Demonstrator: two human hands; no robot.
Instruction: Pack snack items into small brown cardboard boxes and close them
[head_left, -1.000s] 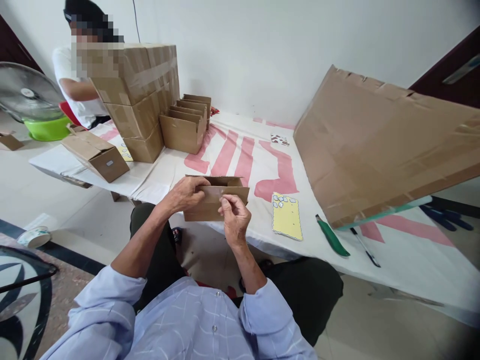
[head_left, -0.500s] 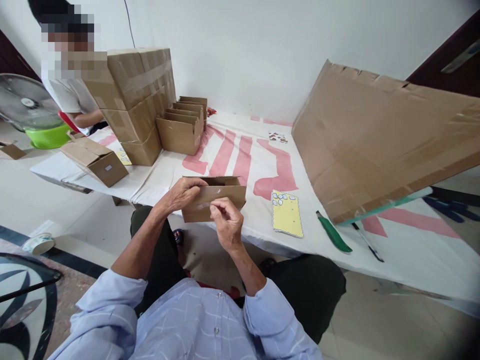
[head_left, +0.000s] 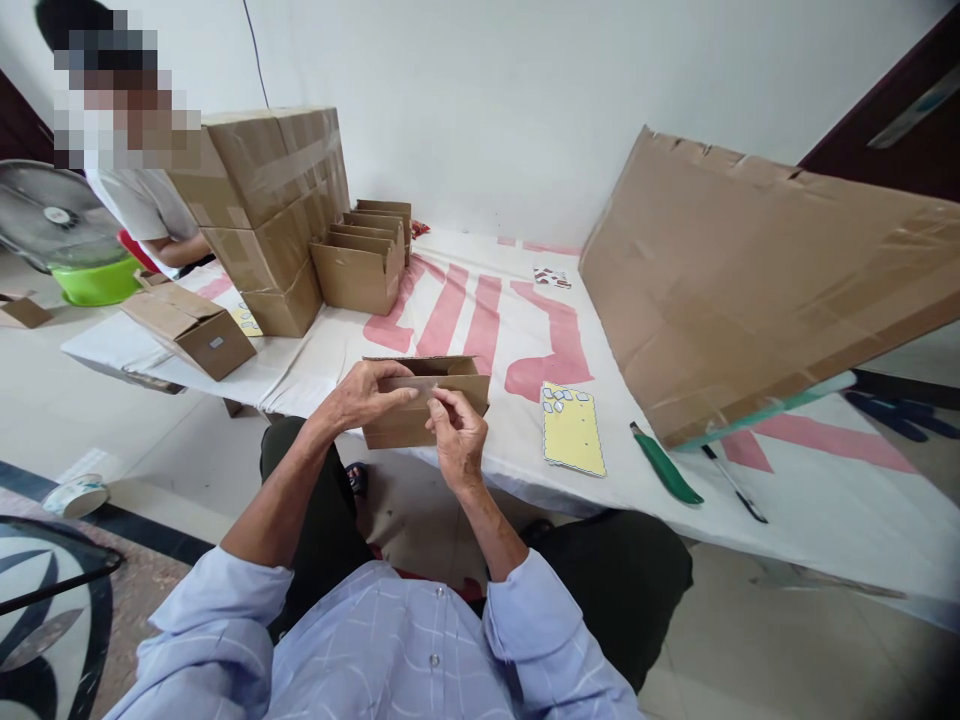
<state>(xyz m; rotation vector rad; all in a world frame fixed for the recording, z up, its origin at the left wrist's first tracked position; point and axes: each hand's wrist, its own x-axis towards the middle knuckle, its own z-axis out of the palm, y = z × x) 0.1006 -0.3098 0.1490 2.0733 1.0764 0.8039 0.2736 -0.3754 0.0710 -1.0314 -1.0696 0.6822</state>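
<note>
A small open-topped cardboard box point(head_left: 397, 432) sits at the table's front edge before me. My left hand point(head_left: 364, 398) grips its near wall towards the left, fingers over the rim and inside, thumb on the outer face. My right hand point(head_left: 459, 432) is closed in a pinch in front of that same wall, close to the left thumb. A thin, see-through scrap, which looks like clear tape point(head_left: 433, 388), shows at its fingertips. The box's bottom is hidden from me.
Taped cartons point(head_left: 259, 245) are stacked at the left, beside a row of open boxes point(head_left: 356, 278) and a lone closed box point(head_left: 191, 325). Rightward lie a yellow card point(head_left: 571, 430), a green-handled cutter point(head_left: 666, 465), a pen point(head_left: 733, 483) and a large leaning cardboard sheet point(head_left: 765, 290). Another person point(head_left: 146, 205) sits far left.
My left thumb has stretched rightward along the box's near wall. My right fingertips have risen slightly and shifted a little right. The box stays in nearly the same place.
</note>
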